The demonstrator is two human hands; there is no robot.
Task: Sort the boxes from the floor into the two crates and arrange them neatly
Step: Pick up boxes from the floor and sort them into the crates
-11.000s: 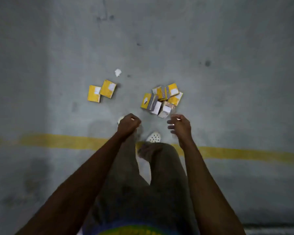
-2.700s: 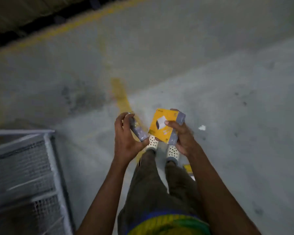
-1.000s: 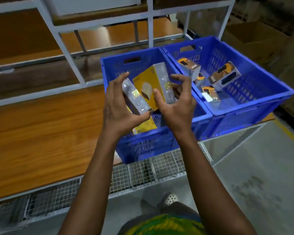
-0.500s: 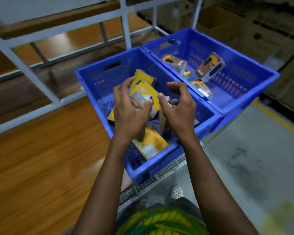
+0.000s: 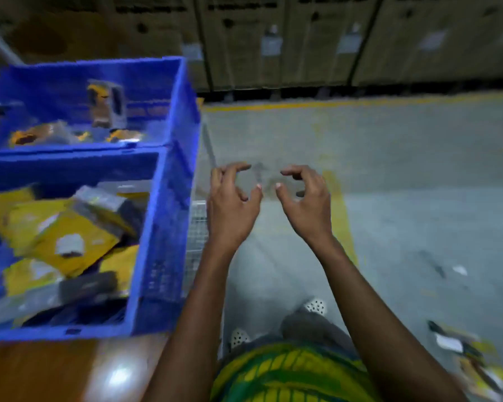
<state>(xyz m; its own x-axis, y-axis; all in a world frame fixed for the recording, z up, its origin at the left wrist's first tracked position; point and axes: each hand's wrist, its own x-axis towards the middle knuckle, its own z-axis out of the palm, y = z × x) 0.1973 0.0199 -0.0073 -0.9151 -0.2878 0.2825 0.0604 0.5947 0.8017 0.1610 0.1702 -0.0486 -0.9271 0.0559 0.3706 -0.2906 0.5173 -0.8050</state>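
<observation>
The left hand (image 5: 233, 207) and right hand (image 5: 305, 204) hover empty, fingers (image 5: 296, 172) loosely curled, just right of the nearer blue plastic crate (image 5: 157, 227). Further right of it, small yellow-and-grey cardboard boxes (image 5: 471, 364) lie on the grey concrete floor (image 5: 389, 169) (blurred). They are likely light and stiff, best pinched across their narrow edges.

Both crates are strong blue, the near crate (image 5: 163, 227) and the far crate (image 5: 183, 97). They stand at the right edge of the bench (image 5: 41, 372), which is orange-brown wood. In the near crate I see the yellow boxes (image 5: 70, 236), each with a small white patch and grey sides. The grey boxes (image 5: 106, 105) in the far crate carry orange-yellow marks, but they are blurred. The floor (image 5: 389, 158) is pale grey with a yellow line (image 5: 340, 219). The loose boxes (image 5: 462, 352) on it are yellow, white and black. The shoes (image 5: 316, 306) are white with dark dots, the trousers (image 5: 308, 326) are grey, and the shirt (image 5: 288, 372) is striped yellow and green. The cartons (image 5: 302, 39) behind are brown.
</observation>
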